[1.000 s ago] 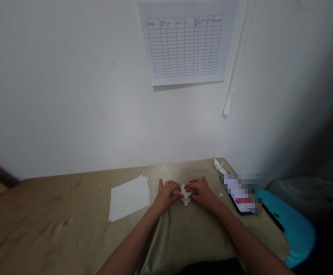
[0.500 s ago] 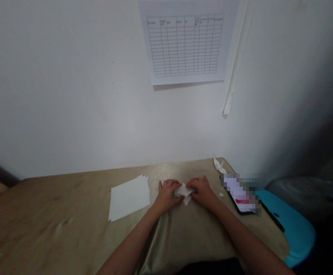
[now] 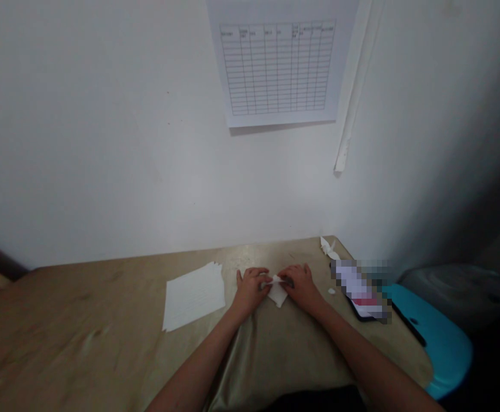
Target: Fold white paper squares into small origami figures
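A small piece of white paper [image 3: 278, 294] is pinched between both hands over the table, its pointed lower part hanging toward me. My left hand [image 3: 252, 289] has its fingers closed on the paper's left edge. On the right edge, my right hand [image 3: 299, 285] grips it with thumb and fingertips. The paper's upper part looks gathered, and the fingertips partly hide it. Left of my left hand lies a stack of white sheets [image 3: 195, 297] with uneven edges.
The table [image 3: 103, 320] has a brown cover and meets a white wall. A phone [image 3: 359, 292], blurred in part, lies at the right, with crumpled white paper [image 3: 329, 248] behind it. A blue stool [image 3: 445, 343] stands beyond the right edge. A printed chart [image 3: 279, 68] hangs above.
The fingertips have shifted slightly on the paper. Its upper part is now more gathered, and the lower point shows more fully.
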Available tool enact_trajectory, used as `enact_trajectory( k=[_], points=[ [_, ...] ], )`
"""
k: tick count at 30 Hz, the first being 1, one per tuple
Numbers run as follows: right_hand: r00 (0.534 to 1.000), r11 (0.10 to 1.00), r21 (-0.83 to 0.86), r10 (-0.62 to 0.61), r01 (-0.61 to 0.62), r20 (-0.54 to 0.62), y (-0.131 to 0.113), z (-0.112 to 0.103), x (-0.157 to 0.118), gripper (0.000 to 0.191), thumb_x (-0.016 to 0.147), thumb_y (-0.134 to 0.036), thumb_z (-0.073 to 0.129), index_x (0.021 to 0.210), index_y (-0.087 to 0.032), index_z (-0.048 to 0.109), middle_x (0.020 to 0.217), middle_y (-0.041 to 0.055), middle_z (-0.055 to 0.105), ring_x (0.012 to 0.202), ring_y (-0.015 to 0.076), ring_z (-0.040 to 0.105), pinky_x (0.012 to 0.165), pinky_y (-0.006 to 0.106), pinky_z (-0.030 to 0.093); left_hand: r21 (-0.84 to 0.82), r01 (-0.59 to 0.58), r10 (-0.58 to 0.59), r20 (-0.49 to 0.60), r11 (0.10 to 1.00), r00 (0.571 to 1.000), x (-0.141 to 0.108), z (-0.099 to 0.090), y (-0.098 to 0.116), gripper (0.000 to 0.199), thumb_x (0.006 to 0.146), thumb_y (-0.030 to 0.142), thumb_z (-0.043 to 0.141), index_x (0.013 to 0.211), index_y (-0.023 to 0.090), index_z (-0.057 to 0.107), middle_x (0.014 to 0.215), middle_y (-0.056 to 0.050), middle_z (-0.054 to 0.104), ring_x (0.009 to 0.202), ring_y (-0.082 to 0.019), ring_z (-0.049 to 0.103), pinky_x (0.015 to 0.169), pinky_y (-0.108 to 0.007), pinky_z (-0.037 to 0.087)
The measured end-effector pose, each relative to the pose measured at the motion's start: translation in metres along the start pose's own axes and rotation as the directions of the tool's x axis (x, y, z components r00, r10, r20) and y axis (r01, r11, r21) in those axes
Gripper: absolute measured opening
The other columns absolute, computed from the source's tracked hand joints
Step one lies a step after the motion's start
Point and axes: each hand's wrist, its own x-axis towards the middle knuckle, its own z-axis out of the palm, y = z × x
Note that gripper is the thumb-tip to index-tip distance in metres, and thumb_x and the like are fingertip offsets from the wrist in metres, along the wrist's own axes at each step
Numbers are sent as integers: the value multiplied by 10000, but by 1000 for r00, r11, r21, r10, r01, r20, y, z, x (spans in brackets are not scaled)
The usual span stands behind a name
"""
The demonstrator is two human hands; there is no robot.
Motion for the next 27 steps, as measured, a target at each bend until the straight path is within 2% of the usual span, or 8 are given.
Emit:
enact_trajectory(
  k=[6, 10, 14, 20, 27],
  points=[
    [999, 999, -8, 41, -41, -19, 1, 4, 2, 216, 884, -216, 560, 1059, -245, 684, 1119, 55, 702, 1166, 235, 560, 1163, 542, 86, 34, 38, -37, -25, 999, 999, -1, 3, 4, 162, 880, 310, 621, 1000, 310, 730, 1326, -5, 646, 1274, -274, 490, 1134, -717, 80],
    [996, 997, -24, 76, -77, -38, -1, 7, 4, 220, 891, -224, 545, 1065, -233, 679, 1133, 70, 698, 1167, 246, 553, 1158, 541, 110, 57, 71, -67, -69, 996, 995, 0, 7, 8, 216, 877, 292, 611, 1072, 303, 701, 1317, -11, 651, 1268, -271, 500, 1141, -705, 88],
    [995, 995, -41, 89, -91, -37, -5, 9, 5, 222, 893, -232, 538, 1072, -233, 670, 1157, 66, 689, 1181, 254, 539, 1156, 549, 106, 63, 69, -64, -83, 996, 994, 0, 10, 9, 260, 885, 304, 605, 1137, 307, 670, 1362, -22, 622, 1285, -278, 479, 1139, -707, 90],
    [995, 994, -56, 94, -96, -39, -8, 10, 5, 206, 906, -311, 558, 1066, -249, 671, 1147, 65, 689, 1168, 266, 533, 1142, 550, 126, 89, 62, -53, -96, 994, 994, 1, 14, 5, 259, 884, 382, 625, 1133, 326, 667, 1378, -8, 608, 1311, -299, 434, 1137, -703, 109],
    [992, 988, -81, 128, -129, -18, -6, 11, 7, 248, 886, -250, 533, 1099, -252, 660, 1168, 64, 679, 1172, 267, 526, 1134, 544, 142, 86, 96, -87, -98, 992, 991, 2, 12, 9, 309, 851, 326, 630, 1157, 333, 671, 1390, 1, 598, 1309, -322, 415, 1135, -696, 121]
  ],
)
